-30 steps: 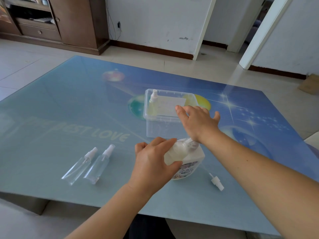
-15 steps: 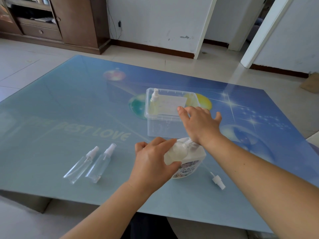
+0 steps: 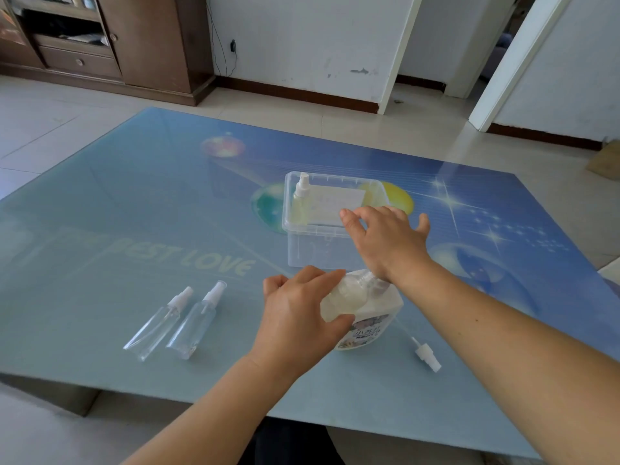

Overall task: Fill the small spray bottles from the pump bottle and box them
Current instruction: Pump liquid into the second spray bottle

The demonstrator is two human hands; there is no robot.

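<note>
1. The pump bottle (image 3: 369, 317), cream-white with a printed label, stands on the blue glass surface (image 3: 134, 229) near its front edge, just in front of a clear plastic box (image 3: 322, 236).
2. The left hand (image 3: 295, 317) holds a small spray bottle (image 3: 339, 297) tilted against the pump bottle's top. Its fingers curl round the little bottle, which looks partly filled with pale liquid.
3. The right hand (image 3: 385, 243) rests over the pump head, fingers spread and fairly straight. The heel of the hand appears to press down; the pump head itself is hidden beneath it.
4. A loose white spray cap (image 3: 426, 355) lies on the surface just right of the pump bottle.
5. Two empty small bottles (image 3: 171, 323), caps on, lie side by side to the left, well apart from the hands.
6. One filled bottle (image 3: 300, 199) stands upright in the box's back left corner.
7. Judged step: pumping liquid into the second bottle of four.
8. Next, probably: finish filling, keep the little bottle's mouth under the spout, then pick up the loose cap, screw it on and place the bottle in the box.
</note>
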